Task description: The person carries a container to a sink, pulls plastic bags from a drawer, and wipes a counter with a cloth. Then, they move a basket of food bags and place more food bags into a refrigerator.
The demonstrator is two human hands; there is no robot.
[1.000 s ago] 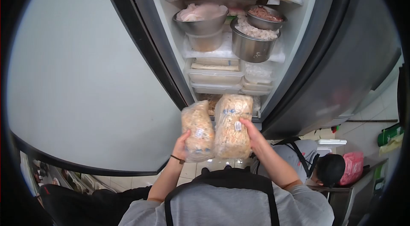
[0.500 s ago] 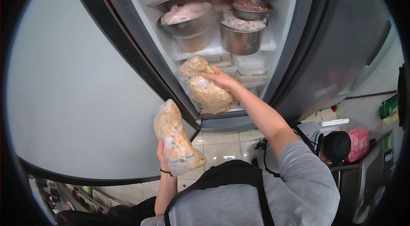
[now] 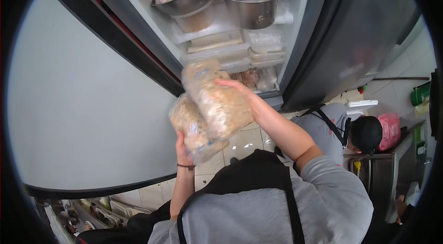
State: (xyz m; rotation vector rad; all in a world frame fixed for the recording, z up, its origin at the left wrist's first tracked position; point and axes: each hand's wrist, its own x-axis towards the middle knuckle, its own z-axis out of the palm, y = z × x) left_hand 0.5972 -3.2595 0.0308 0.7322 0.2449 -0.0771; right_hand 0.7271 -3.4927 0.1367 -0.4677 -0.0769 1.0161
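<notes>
**Two filled bags held together before the open refrigerator**

Two bulky bags are held in front of the open grey-walled refrigerator (image 3: 297,27), just below its lowest shelf and above the pale tiled floor (image 3: 247,140). The lower clear plastic bag of pale, speckled filling (image 3: 189,122) is gripped near its bottom end by the left hand (image 3: 181,145); that grip is closed around the bag, probably because the soft, loose filling would sag if it were held higher up. The upper clear plastic bag of similar filling (image 3: 219,105) is laid slantwise against the lower one, touching it. The right hand (image 3: 234,88) is spread over its top side, the grip pressed onto the bag with the fingers curled over its edge; it appears to be steadied this way rather than carried from below.

Behind the bags, round steel bowls (image 3: 251,11) of pale food are seen on an upper shelf, with flat clear plastic containers (image 3: 217,51) stacked beneath them. The broad pale door (image 3: 92,96) is swung wide to the left. A co-worker in a dark cap (image 3: 367,133) is bent low at the right, near a pink bag (image 3: 389,129).
</notes>
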